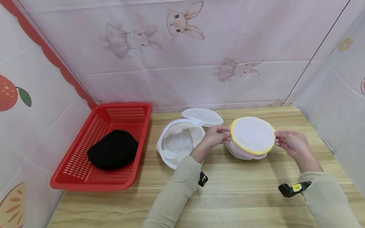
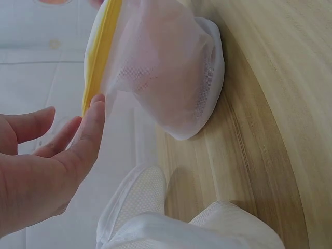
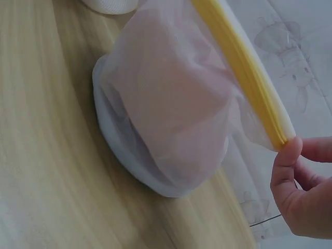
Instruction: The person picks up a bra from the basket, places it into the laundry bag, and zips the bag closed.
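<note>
A round white mesh laundry bag (image 1: 252, 134) with a yellow zip rim stands on the table, its flat lid facing up. Something pale pink (image 3: 171, 98) shows through its mesh side; its kind is not clear. My right hand (image 1: 293, 144) pinches the rim at the right between thumb and fingers. On the opposite side, my left hand (image 1: 212, 137) touches the rim with nearly straight fingertips, the thumb (image 2: 36, 124) standing apart from it. Left of that hand lies a second white mesh bag (image 1: 165, 144), unzipped, with its lid (image 1: 203, 116) folded back; my left forearm covers part of it.
A red plastic basket (image 1: 132, 171) stands at the left of the table, with a rounded black item (image 1: 114, 149) inside. Wood-grain tabletop (image 1: 242, 193) extends in front of the bags. Printed cloth walls (image 1: 182, 79) enclose the back and sides.
</note>
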`<state>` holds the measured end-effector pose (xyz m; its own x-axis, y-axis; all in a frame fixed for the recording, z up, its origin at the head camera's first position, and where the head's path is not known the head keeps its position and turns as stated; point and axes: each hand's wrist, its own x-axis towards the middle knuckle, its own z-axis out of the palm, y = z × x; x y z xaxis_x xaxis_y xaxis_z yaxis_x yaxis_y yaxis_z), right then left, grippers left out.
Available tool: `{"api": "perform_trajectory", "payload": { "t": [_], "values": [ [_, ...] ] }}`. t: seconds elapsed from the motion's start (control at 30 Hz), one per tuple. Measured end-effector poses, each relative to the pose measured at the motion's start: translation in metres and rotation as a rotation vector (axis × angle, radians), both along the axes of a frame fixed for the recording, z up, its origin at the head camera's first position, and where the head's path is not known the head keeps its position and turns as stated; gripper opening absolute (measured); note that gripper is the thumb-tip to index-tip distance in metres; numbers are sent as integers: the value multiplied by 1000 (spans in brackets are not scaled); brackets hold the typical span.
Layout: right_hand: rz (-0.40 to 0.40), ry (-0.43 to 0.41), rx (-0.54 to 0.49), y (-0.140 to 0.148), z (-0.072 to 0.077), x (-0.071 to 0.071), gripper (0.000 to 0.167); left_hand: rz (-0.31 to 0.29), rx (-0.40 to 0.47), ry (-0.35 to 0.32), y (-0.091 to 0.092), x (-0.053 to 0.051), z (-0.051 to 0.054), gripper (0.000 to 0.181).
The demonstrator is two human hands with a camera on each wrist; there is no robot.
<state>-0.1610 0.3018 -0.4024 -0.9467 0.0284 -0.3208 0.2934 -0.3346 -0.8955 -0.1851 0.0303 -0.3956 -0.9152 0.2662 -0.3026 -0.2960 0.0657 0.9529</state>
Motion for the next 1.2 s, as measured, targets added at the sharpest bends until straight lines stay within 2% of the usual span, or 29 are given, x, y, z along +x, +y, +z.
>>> {"api": "perform_trajectory", "payload": {
  "t": [0.3, 0.67, 0.87, 1.2],
  "values": [
    [31, -58, 116, 0, -6, -1, 27, 13, 1, -8, 1, 1, 0, 17],
    [0, -23, 179, 1, 1, 3, 27, 18, 18, 2, -3, 2, 2, 20],
    [-22, -3, 212, -1, 10, 6, 22, 23, 41, 9, -15, 5, 10, 25],
    [55, 71, 220, -15, 24, 10, 10, 47, 59, 77, -40, 6, 14, 25]
  ]
}}
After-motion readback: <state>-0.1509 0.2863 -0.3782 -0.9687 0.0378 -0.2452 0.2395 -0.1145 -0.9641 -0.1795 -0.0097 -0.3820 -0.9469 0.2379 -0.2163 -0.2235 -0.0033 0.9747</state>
